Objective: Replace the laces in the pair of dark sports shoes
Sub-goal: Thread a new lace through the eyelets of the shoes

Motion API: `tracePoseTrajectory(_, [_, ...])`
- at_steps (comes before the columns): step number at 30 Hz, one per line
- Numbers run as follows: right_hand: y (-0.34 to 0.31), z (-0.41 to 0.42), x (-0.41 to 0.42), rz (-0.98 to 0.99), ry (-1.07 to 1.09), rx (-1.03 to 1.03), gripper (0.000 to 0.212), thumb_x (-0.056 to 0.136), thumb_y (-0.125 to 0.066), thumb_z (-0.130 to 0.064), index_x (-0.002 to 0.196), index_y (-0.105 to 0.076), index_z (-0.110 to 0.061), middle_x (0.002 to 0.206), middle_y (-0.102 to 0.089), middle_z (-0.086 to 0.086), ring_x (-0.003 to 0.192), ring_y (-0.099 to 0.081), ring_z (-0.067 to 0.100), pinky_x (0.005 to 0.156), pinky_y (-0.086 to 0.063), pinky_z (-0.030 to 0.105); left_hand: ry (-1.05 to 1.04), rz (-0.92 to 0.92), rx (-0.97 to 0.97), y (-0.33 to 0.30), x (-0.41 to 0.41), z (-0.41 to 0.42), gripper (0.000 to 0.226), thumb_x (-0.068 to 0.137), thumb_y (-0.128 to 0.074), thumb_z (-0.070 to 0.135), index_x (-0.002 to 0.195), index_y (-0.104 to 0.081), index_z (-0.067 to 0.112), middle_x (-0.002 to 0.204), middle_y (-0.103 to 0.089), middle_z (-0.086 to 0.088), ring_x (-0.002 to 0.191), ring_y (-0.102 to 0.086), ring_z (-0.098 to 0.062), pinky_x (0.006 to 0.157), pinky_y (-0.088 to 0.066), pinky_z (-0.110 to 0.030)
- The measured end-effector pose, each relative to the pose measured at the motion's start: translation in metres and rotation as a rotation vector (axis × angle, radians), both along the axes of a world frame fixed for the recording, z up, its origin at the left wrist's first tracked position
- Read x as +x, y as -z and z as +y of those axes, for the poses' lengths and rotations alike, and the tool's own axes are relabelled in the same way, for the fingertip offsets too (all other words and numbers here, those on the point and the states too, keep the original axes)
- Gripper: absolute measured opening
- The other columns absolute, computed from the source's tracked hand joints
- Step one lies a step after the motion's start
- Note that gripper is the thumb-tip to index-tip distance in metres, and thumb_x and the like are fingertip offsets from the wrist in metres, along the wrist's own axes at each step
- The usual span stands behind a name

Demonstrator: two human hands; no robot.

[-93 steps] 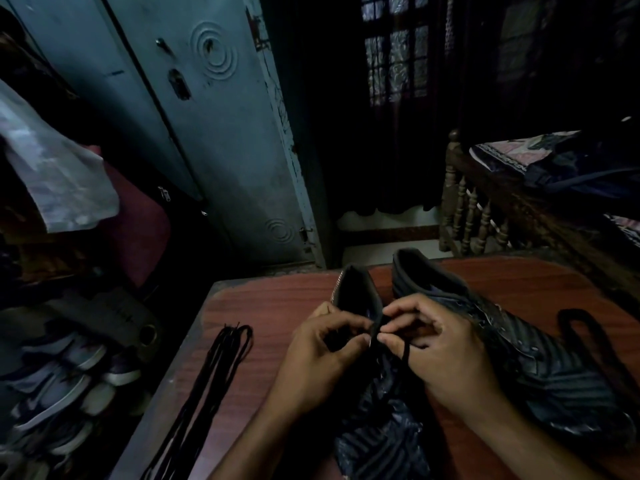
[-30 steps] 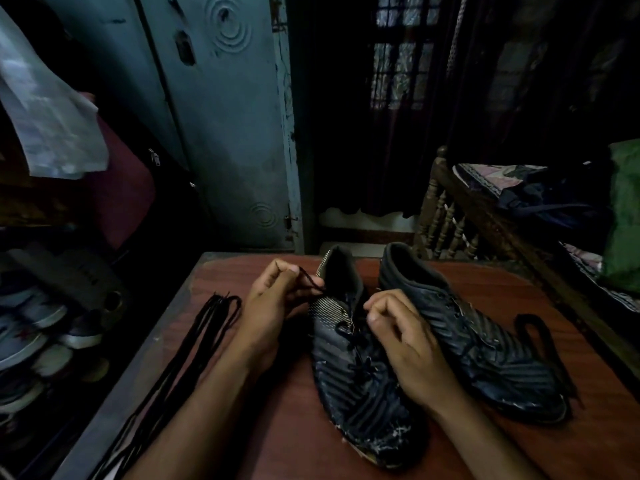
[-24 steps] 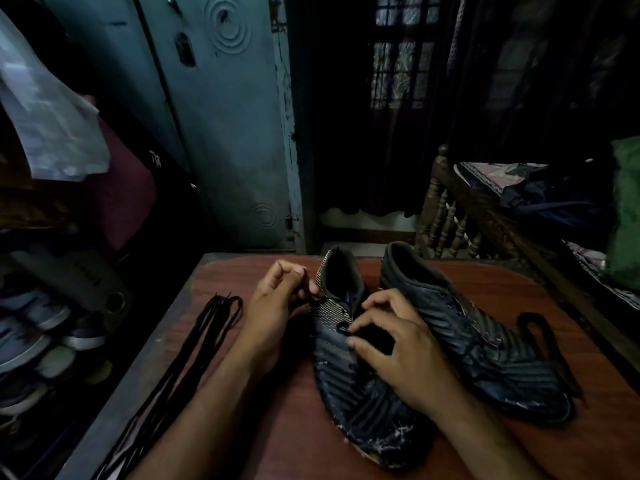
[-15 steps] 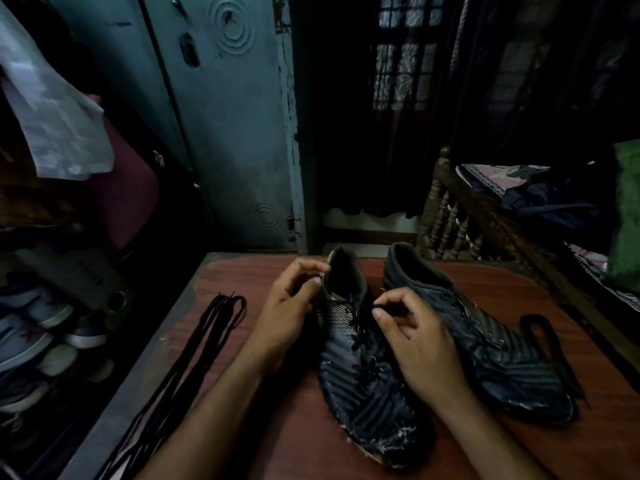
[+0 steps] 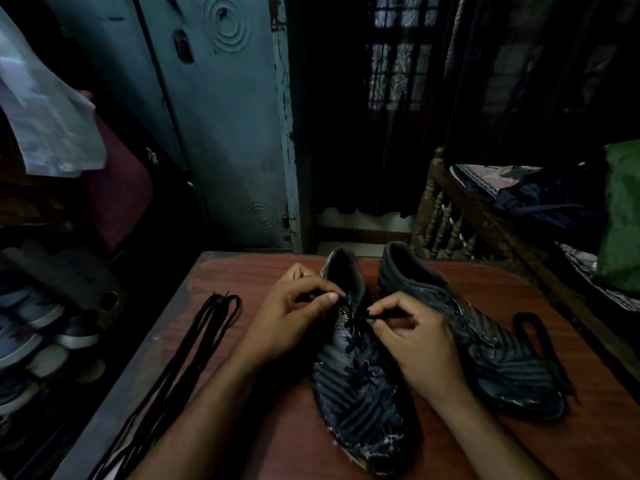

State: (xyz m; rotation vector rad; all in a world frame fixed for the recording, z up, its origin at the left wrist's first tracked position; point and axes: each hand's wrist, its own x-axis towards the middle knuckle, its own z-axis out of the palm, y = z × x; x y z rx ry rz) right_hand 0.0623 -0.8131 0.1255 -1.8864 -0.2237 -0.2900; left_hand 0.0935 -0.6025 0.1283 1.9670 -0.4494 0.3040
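Two dark striped sports shoes lie side by side on a reddish table (image 5: 242,271), toes toward me. The left shoe (image 5: 360,393) is threaded with a black lace. My left hand (image 5: 294,317) sits at that shoe's left upper edge, thumb and fingers curled at the top eyelets, seemingly pinching the lace. My right hand (image 5: 412,337) pinches a lace end over the tongue. The right shoe (image 5: 485,344) lies untouched. A black lace (image 5: 533,337) curls beside it on the right. A bundle of black laces (image 5: 194,355) stretches along the table's left side.
A blue-grey metal cabinet (image 5: 221,133) stands behind the table. A shoe rack (image 5: 38,323) with several shoes fills the left. A wooden bed rail (image 5: 450,216) with bedding and a green cloth (image 5: 623,209) is at the right. The room is dim.
My left hand slid from beside the shoe's collar onto the top eyelets. My right hand shifted up the tongue and now pinches a lace end near the top.
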Motion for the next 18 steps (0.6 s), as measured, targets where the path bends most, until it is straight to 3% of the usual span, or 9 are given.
tracePoseTrajectory(3, [-0.001,0.000,-0.001,0.001,-0.003,-0.013,0.025,0.084,-0.074,0.004,0.079,-0.071,-0.021,0.083,-0.074,-0.013,0.068,-0.072,0.004,0.062,-0.051,0.013,-0.038,0.019,-0.096,0.002,-0.001,-0.008,0.013,0.095,-0.070,0.012,0.091,-0.077,0.022,0.116,-0.053,0.001,0.112,-0.054,0.002,0.089,-0.042,-0.007])
tracePoseTrajectory(5, [-0.002,0.001,-0.002,-0.014,0.011,-0.041,0.025,0.083,-0.075,0.001,0.078,-0.071,-0.023,0.081,-0.073,-0.017,0.065,-0.071,0.001,0.060,-0.050,0.014,-0.059,0.012,-0.129,0.002,-0.001,-0.011,0.013,0.094,-0.071,0.016,0.087,-0.076,0.026,0.131,-0.051,0.005,0.123,-0.050,0.006,0.091,-0.042,-0.006])
tracePoseTrajectory(7, [-0.002,0.001,-0.001,-0.044,0.034,-0.063,0.025,0.082,-0.076,-0.001,0.077,-0.070,-0.025,0.082,-0.072,-0.017,0.065,-0.070,0.001,0.061,-0.052,0.017,-0.042,-0.004,-0.139,0.003,0.001,-0.011,0.011,0.093,-0.067,0.022,0.087,-0.074,0.027,0.136,-0.055,0.010,0.128,-0.052,0.001,0.094,-0.045,-0.014])
tracePoseTrajectory(11, [0.000,0.001,0.000,-0.079,0.005,-0.093,0.028,0.083,-0.074,-0.002,0.078,-0.065,-0.027,0.088,-0.068,-0.012,0.072,-0.068,0.007,0.063,-0.052,0.019,0.039,0.075,-0.219,0.004,0.000,-0.011,0.015,0.101,-0.060,0.014,0.095,-0.072,0.021,0.115,-0.074,0.004,0.114,-0.066,-0.014,0.096,-0.049,-0.032])
tracePoseTrajectory(14, [0.000,0.001,0.000,-0.090,0.003,-0.120,0.025,0.085,-0.074,-0.005,0.079,-0.064,-0.027,0.088,-0.068,-0.014,0.076,-0.068,0.006,0.068,-0.059,0.035,0.068,0.055,-0.118,0.000,-0.003,-0.010,0.014,0.099,-0.060,0.021,0.097,-0.072,0.027,0.103,-0.074,0.003,0.101,-0.068,-0.017,0.090,-0.052,-0.038])
tracePoseTrajectory(18, [-0.001,0.000,0.000,-0.182,0.039,-0.135,0.026,0.078,-0.078,-0.001,0.078,-0.067,-0.025,0.088,-0.069,-0.018,0.085,-0.068,0.004,0.073,-0.060,0.039,0.060,-0.073,0.192,-0.004,-0.010,-0.007,0.016,0.088,-0.062,0.039,0.096,-0.073,0.030,0.089,-0.068,0.024,0.083,-0.060,-0.005,0.072,-0.043,-0.022])
